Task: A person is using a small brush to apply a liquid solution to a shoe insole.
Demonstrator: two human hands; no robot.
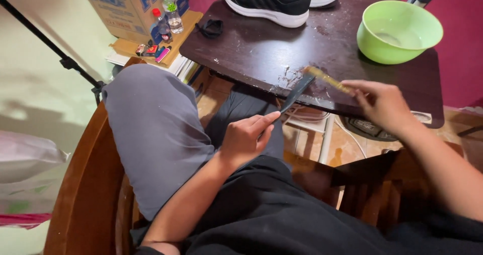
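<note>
Dark strip [297,91] — pinched by my left hand [246,137]; right hand [382,104] pinches a brush [328,79] over the scuffed brown table [261,49] — green bowl [398,31] nearby.

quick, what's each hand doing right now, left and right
Left hand: closed, pinching the lower end of a dark flat strip.
Right hand: closed on a thin yellowish brush, its tip at the strip's upper end.

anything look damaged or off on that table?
Yes. The dark table has chipped, flaking finish along its near edge and white specks across the top. Black sneakers sit on it beside a green bowl, an odd pairing.
</note>
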